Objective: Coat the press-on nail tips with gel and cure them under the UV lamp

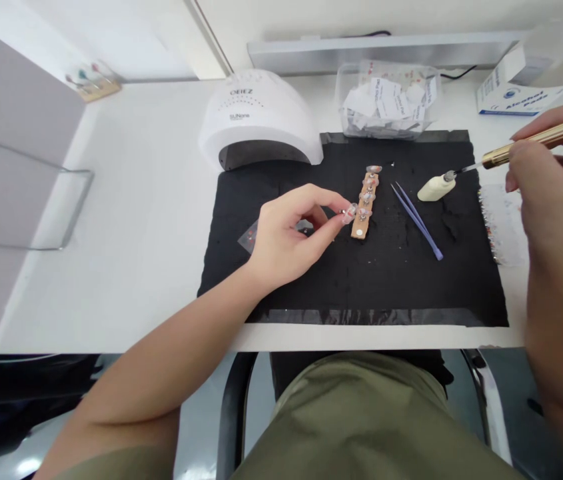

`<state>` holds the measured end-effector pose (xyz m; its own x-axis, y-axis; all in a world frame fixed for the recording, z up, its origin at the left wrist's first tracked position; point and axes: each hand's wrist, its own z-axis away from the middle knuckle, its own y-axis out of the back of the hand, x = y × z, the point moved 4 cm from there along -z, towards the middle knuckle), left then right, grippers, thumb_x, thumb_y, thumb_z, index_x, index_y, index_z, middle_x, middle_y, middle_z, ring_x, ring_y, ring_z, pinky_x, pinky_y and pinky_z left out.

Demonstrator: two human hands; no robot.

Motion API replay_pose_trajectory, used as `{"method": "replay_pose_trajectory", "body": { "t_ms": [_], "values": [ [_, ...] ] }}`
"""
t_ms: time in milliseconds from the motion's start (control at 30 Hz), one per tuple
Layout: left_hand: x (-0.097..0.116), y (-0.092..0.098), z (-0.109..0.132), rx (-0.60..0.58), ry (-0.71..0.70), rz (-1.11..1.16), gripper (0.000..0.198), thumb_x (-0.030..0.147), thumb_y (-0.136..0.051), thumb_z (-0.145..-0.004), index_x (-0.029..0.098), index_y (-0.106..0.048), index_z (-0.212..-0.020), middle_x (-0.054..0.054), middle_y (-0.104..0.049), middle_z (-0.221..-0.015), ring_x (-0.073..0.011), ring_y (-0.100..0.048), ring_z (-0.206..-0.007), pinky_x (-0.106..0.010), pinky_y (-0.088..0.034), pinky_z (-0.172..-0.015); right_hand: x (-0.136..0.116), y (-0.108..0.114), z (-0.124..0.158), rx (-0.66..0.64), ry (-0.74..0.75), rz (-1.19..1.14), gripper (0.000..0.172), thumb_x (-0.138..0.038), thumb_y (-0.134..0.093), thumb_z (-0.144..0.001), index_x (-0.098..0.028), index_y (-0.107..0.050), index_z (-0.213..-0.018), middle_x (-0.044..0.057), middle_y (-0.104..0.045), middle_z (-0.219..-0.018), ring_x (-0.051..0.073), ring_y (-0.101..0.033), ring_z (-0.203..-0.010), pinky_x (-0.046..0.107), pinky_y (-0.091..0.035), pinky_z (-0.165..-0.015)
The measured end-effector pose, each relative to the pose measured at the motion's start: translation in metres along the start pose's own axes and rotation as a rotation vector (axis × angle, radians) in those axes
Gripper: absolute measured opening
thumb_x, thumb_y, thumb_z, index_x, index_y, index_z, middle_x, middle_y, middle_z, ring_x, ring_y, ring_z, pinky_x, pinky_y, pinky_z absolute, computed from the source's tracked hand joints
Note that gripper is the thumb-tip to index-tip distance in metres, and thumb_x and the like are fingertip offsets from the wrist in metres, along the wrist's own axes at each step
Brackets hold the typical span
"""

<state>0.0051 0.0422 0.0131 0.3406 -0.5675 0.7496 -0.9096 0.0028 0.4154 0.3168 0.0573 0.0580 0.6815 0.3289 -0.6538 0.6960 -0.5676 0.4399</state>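
The left hand (286, 233) is closed in a fine pinch, with a small clear false nail tip (349, 214) gripped between the fingertips (337, 208), just beside a narrow tan wooden strip (358, 227). About 4 further clear tips are seen mounted along the strip, each marked with silvery decoration (367, 197), though the exact count cannot be told. The strip's lower end is left bare, with 1 small white dot (360, 232) showing there. Whether the held tip is finished cannot be made out. The right hand (556, 193) is closed around a slim gold-coloured metal handle (531, 141), and its thin steel point (467, 168) is brought to a cream plastic squeeze bottle (436, 189) lying on its side; whether they touch cannot be told. Blue metal tweezers (416, 220) are laid between the strip and the bottle on a rough black mat (411, 287). A white dome-shaped nail lamp (256, 113), a clear plastic box of white sachets (386, 100) and a white-and-blue carton of alcohol pads (516, 90) are placed beyond the mat on a white table (136, 220).
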Motion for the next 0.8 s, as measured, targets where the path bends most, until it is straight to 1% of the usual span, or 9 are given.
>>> {"method": "replay_pose_trajectory", "body": {
  "t_ms": [67, 100, 233, 400, 467, 600, 800],
  "values": [
    [0.000, 0.000, 0.000, -0.001, -0.005, 0.009, 0.009, 0.028, -0.084, -0.100, 0.020, -0.081, -0.098, 0.000, -0.083, -0.088, -0.0076, -0.066, -0.057, -0.024, -0.057, -0.063, -0.003, -0.001, -0.001, 0.034, 0.063, 0.005, 0.018, -0.016, -0.066, -0.073, -0.022, -0.080, -0.083, -0.002, -0.067, -0.072, 0.013, -0.058, -0.063, 0.034, -0.039, -0.057],
    [0.000, 0.000, 0.000, -0.002, -0.010, 0.015, 0.007, 0.026, -0.084, -0.099, 0.020, -0.081, -0.098, 0.000, -0.083, -0.088, -0.0073, -0.066, -0.057, -0.024, -0.057, -0.063, -0.004, -0.002, -0.001, 0.032, 0.080, 0.013, 0.020, -0.017, -0.065, -0.074, -0.022, -0.081, -0.084, -0.001, -0.068, -0.072, 0.013, -0.059, -0.064, 0.034, -0.038, -0.057],
    [0.000, 0.000, 0.000, -0.002, -0.020, 0.027, 0.005, 0.023, -0.084, -0.098, 0.019, -0.081, -0.098, 0.000, -0.084, -0.089, -0.0067, -0.066, -0.057, -0.024, -0.056, -0.064, -0.006, -0.004, 0.000, 0.004, 0.065, 0.040, 0.023, -0.018, -0.064, -0.074, -0.021, -0.083, -0.088, 0.000, -0.069, -0.076, 0.015, -0.064, -0.071, 0.034, -0.042, -0.057],
    [0.001, 0.000, -0.001, -0.012, -0.011, 0.009, 0.011, 0.030, -0.084, -0.100, 0.019, -0.081, -0.098, 0.000, -0.083, -0.087, -0.0078, -0.066, -0.056, -0.024, -0.056, -0.063, -0.005, -0.004, 0.002, 0.005, 0.072, 0.065, 0.022, -0.016, -0.065, -0.075, -0.023, -0.082, -0.088, 0.001, -0.072, -0.080, 0.017, -0.067, -0.076, 0.033, -0.046, -0.058],
    [0.001, 0.000, 0.000, -0.013, -0.010, 0.012, 0.010, 0.029, -0.084, -0.100, 0.019, -0.081, -0.098, 0.000, -0.083, -0.087, -0.0075, -0.066, -0.057, -0.024, -0.056, -0.063, -0.005, -0.005, 0.003, -0.010, 0.070, 0.078, 0.022, -0.015, -0.066, -0.075, -0.024, -0.081, -0.088, 0.001, -0.073, -0.081, 0.018, -0.069, -0.076, 0.034, -0.049, -0.058],
    [0.000, -0.001, 0.000, -0.012, -0.001, 0.016, 0.007, 0.026, -0.084, -0.099, 0.020, -0.081, -0.100, 0.000, -0.084, -0.089, -0.0070, -0.066, -0.058, -0.024, -0.056, -0.064, -0.005, -0.009, 0.004, -0.100, 0.054, 0.161, 0.018, -0.017, -0.069, -0.079, -0.026, -0.081, -0.089, 0.001, -0.077, -0.087, 0.017, -0.069, -0.077, 0.035, -0.056, -0.062],
    [0.001, -0.001, -0.001, -0.018, 0.003, 0.005, 0.007, 0.026, -0.083, -0.099, 0.019, -0.081, -0.098, 0.001, -0.082, -0.084, -0.0067, -0.065, -0.056, -0.023, -0.056, -0.062, -0.002, -0.017, 0.002, -0.261, 0.065, 0.266, 0.005, -0.029, -0.078, -0.085, -0.026, -0.081, -0.088, 0.004, -0.074, -0.086, 0.018, -0.069, -0.081, 0.036, -0.060, -0.067]
  ]
}}
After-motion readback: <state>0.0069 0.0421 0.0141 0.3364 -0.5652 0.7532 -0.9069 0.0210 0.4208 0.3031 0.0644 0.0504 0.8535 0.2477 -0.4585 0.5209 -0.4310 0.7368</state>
